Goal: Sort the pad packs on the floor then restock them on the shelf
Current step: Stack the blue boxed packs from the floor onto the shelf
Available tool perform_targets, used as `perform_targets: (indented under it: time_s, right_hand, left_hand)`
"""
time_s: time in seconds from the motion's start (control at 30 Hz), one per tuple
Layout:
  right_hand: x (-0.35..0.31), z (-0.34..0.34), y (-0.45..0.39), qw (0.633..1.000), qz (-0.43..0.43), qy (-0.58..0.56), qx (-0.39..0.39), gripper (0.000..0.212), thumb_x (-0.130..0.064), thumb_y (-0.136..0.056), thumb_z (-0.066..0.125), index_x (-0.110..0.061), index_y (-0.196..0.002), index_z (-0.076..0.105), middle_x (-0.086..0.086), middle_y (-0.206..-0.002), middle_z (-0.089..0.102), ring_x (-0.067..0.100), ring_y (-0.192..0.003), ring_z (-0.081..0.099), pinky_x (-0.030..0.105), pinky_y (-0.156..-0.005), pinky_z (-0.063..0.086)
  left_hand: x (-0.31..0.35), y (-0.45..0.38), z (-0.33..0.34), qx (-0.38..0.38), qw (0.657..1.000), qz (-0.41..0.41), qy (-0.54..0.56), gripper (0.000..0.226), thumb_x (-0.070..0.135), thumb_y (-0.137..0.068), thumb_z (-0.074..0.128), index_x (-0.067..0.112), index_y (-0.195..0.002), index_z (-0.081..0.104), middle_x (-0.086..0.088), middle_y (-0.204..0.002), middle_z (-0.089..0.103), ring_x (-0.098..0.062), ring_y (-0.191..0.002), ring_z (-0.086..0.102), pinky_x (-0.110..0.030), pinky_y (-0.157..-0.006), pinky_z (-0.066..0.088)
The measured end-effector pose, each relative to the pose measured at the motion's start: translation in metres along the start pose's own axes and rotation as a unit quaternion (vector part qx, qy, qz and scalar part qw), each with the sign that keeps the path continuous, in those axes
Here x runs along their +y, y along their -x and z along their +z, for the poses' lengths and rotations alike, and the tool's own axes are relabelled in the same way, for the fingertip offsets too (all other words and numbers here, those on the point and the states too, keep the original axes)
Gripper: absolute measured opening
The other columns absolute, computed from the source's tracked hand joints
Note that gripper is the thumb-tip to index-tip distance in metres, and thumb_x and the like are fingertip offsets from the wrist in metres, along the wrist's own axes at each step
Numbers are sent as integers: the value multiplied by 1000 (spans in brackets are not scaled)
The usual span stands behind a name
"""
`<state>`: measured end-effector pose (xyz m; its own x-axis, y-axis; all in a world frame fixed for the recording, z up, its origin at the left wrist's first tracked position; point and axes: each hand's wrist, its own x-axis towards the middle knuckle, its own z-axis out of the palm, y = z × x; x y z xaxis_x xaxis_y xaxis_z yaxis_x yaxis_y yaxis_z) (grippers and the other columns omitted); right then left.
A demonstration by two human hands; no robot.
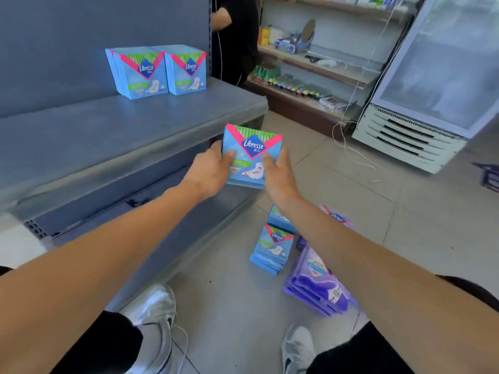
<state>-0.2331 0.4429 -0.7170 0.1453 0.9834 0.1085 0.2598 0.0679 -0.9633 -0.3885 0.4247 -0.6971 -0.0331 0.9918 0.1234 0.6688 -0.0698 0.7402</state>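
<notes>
Both hands, left hand and right hand, gripped a blue pack; the shelf lay toward the upper left.

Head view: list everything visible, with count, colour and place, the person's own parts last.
held pad packs: small stack, blue, in both hands before the shelf edge
shelf packs: two upright rows, blue, back of grey shelf
floor blue packs: two stacks, on the tiles
purple packs: one pile, right of the blue
fridge: one, white, far right
bystander: one, in black, behind the shelf
shoes: two, grey-white
left hand: grips the pack's left side
right hand: grips its right side
</notes>
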Motion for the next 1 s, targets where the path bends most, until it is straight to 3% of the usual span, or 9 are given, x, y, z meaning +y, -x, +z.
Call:
perform_targets:
  time_s: [0.07,0.17,0.3,0.4,0.53,0.7,0.8,0.87,1.0]
  right_hand:
    - [33,-7,1,1000,9,25,14,30,-21,-99,46,-16,-129,39,8,-121,60,22,-102,63,32,-85,53]
    - [75,-19,6,997,50,56,22,44,-20,-100,44,-18,-141,29,6,-121,59,22,-99,62,17,-70,47]
    - [129,-27,18,988,136,55,56,74,-39,-73,45,-27,-143,27,7,-127,51,26,-113,55,47,-96,48]
    - [181,-25,24,978,178,75,80,82,-41,-63,43,-22,-142,33,9,-128,52,27,-115,51,47,-101,43]
    - [232,0,52,970,222,68,66,89,-43,-64,45,-16,-147,27,13,-133,49,30,-121,48,49,-103,42]
    - [272,35,98,957,273,100,-2,92,-43,-71,44,-8,-151,18,17,-141,42,33,-127,41,45,-107,36]
    - [305,49,111,949,299,101,2,92,-48,-64,43,-10,-147,25,17,-134,49,34,-121,48,47,-101,43]
    - [325,51,113,942,319,99,8,93,-47,-62,42,-14,-147,25,14,-133,49,31,-122,47,45,-102,42]
    - [354,44,105,937,332,104,32,90,-45,-63,45,-17,-146,28,10,-132,52,30,-121,50,46,-101,44]
  left_hand:
    - [-9,2,30,-37,999,-20,28,45,35,-103,38,19,-144,31,-3,-114,60,-23,-89,58,-31,-72,42]
    - [-26,2,74,-64,996,-18,55,54,27,-102,42,31,-150,16,-6,-114,61,-27,-90,62,-35,-77,50]
    - [-48,-3,136,-134,990,-21,49,63,24,-101,44,32,-154,13,-3,-133,57,-27,-113,58,-28,-91,45]
    - [-67,-2,174,-205,976,-42,64,71,20,-97,49,34,-154,9,10,-133,46,-14,-115,50,-20,-88,36]
    - [-119,16,204,-250,961,-107,53,73,40,-79,44,61,-140,11,1,-131,58,-24,-104,62,-42,-90,52]
    - [-186,51,226,-298,942,-149,30,80,34,-86,62,49,-149,15,3,-123,61,-20,-100,63,-32,-86,52]
    - [-220,67,247,-337,928,-154,35,97,36,-79,75,60,-144,7,9,-123,59,-11,-100,62,-25,-85,51]
    - [-235,71,265,-355,921,-148,52,105,39,-71,79,65,-141,6,6,-125,57,-11,-105,62,-29,-88,53]
    - [-248,68,295,-373,918,-128,33,108,24,-73,81,47,-151,10,-2,-126,46,-16,-112,54,-17,-86,46]
